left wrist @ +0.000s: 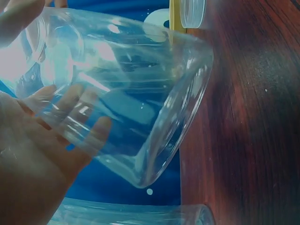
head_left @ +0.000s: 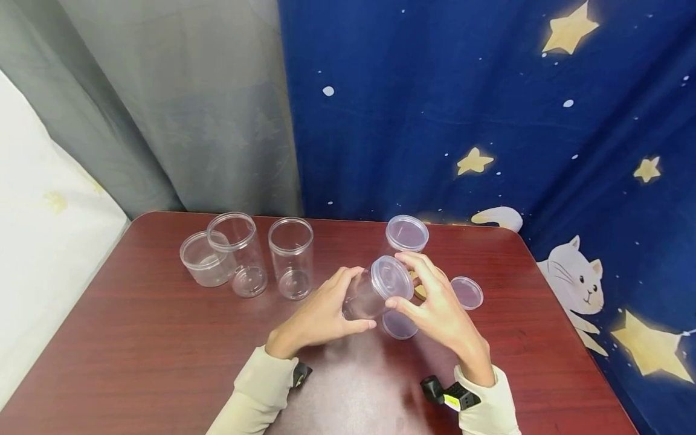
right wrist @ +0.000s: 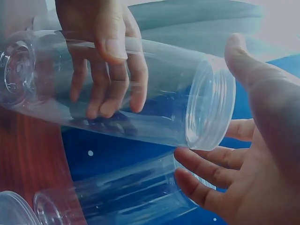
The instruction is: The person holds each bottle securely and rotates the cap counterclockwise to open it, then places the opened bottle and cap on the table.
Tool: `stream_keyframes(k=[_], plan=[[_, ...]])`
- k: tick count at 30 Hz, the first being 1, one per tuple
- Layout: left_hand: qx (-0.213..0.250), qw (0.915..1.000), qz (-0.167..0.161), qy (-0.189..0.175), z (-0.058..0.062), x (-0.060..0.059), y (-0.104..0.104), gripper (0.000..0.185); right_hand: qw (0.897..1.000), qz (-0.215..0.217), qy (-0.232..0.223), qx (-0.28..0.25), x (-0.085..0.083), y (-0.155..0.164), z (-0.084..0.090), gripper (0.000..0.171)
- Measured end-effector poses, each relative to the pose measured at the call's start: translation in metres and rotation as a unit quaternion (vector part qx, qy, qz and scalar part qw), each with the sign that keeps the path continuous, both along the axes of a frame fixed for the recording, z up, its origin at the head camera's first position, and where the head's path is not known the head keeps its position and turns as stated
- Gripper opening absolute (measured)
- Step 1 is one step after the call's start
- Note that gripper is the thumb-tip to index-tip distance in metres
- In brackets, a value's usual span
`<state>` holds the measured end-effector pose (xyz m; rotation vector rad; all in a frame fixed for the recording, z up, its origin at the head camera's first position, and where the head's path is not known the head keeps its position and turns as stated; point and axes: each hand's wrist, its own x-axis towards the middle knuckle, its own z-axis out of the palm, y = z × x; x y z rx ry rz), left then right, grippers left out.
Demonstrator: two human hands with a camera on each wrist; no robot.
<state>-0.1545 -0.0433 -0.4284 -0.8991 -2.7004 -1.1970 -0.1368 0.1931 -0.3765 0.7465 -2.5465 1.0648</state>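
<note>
Left hand curled round a jar; right hand, spread wide, held its lid; open jars stood at ten o'clock.

The right hand partly hides one yellowish object (what it is, I cannot tell surely).

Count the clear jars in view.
5: a short jar, a tall jar and another tall jar at left; a rear jar on the right; a held jar between left hand and right hand. Some may be hidden.
</note>
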Motion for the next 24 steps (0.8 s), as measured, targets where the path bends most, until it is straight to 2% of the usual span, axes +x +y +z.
stream_keyframes(k=[12,24], plan=[[-0.006,0.9997,-0.011,-0.021,-0.002,0.001,0.001,0.087,0.998,-0.053,0.005,0.017,0.008,-0.009,0.001,0.068],[-0.007,0.9983,-0.017,-0.056,0.000,0.000,-0.005,0.089,0.998,-0.049,0.031,0.018,0.003,-0.012,0.001,0.067]])
